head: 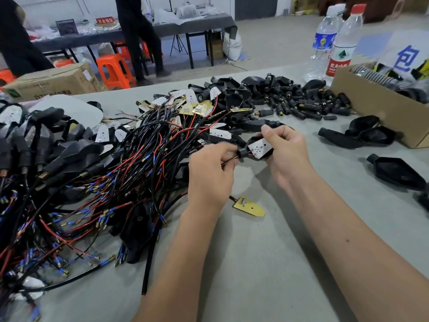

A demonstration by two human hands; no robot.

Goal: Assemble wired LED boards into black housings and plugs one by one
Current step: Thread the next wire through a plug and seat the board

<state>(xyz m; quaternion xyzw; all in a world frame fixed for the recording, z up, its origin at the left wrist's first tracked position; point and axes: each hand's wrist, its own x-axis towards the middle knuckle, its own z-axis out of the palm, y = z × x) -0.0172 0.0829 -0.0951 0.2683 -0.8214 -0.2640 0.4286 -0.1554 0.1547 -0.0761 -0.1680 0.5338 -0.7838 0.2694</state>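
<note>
Black teardrop-shaped plastic housing (251, 148), white LED board (260, 148) seated inside: held in your right hand (286, 154) above the bench (267, 263). Neck points left toward your left hand (210, 175), whose grip pinches the red-and-black wires (228, 159) leaving it.

Grey floor (278, 40), orange stools (115, 70) beside a dark-clothed table (162, 29), grey worktable (255, 263) in front

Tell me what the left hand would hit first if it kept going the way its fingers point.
The left hand points up and right, pinching wires at the neck of the housing that the right hand holds. It would most likely meet that housing's neck at once; depth is hard to judge.
</note>
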